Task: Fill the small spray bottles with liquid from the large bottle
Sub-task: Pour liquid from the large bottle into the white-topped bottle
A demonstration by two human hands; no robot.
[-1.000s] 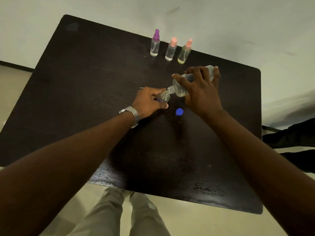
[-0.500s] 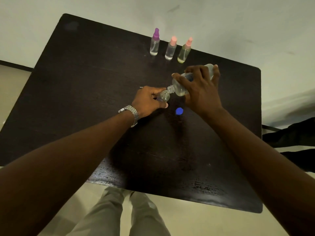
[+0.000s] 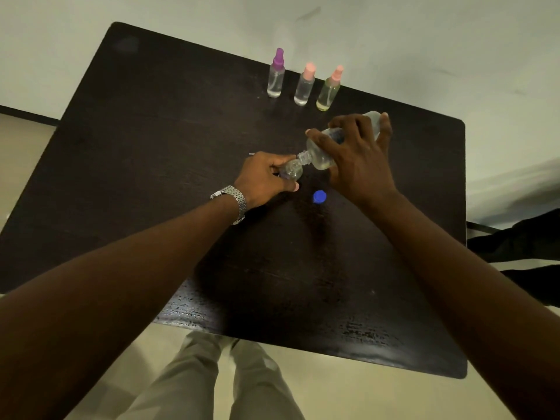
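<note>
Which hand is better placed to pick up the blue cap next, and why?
Probably left. The left hand, gripping the small bottle, has its thumb close beside the blue cap. The right hand is busy holding the tilted, uncapped large bottle.

— What's the surface?
— A dark wood-grain table (image 3: 145,153), scuffed pale along its near edge, with a pale wall (image 3: 424,40) behind it.
— And around it?
— Beige floor (image 3: 21,153) left and near, black skirting (image 3: 24,113) far left, light trousers (image 3: 194,386) below the near edge, something black (image 3: 521,241) at right.
</note>
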